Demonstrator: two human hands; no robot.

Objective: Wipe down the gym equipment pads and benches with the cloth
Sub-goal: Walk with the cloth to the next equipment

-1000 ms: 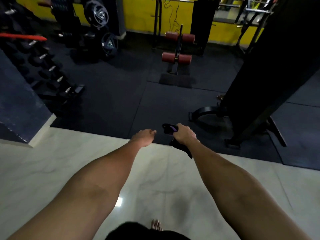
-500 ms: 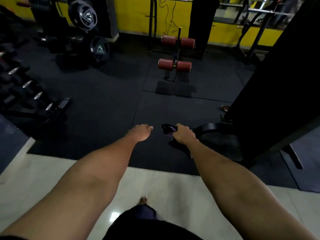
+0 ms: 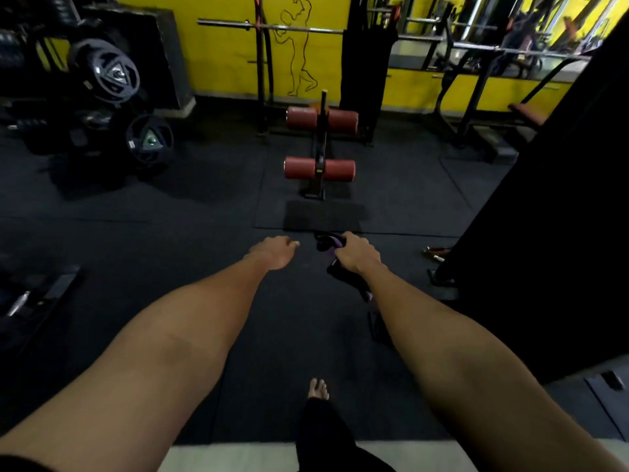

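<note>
Four red roller pads (image 3: 301, 167) are counted on one black bench frame (image 3: 321, 144), set as two pairs, one pair above the other, with the upright post between the pads of each pair. Two round weight plates (image 3: 109, 74) are seen at the left, one higher and one lower. One barbell (image 3: 272, 27) is laid across a rack against the yellow wall (image 3: 221, 46), on which one outlined figure is drawn. One cloth (image 3: 326, 241) is in view, dark with a purple streak.

Two bare forearms are stretched forward over the dark rubber floor (image 3: 170, 233). The left hand (image 3: 272, 252) is held palm down with its fingers loosely curled, and nothing is held in it. The right hand (image 3: 357, 255) is closed around the cloth: one bunched end is pushed out ahead of the knuckles, and the other end is trailed back under the wrist. The cloth is kept in the air, just beside the left hand and well apart from the roller pads beyond it. One bare foot (image 3: 318, 388) is planted on the floor between the forearms.
</note>
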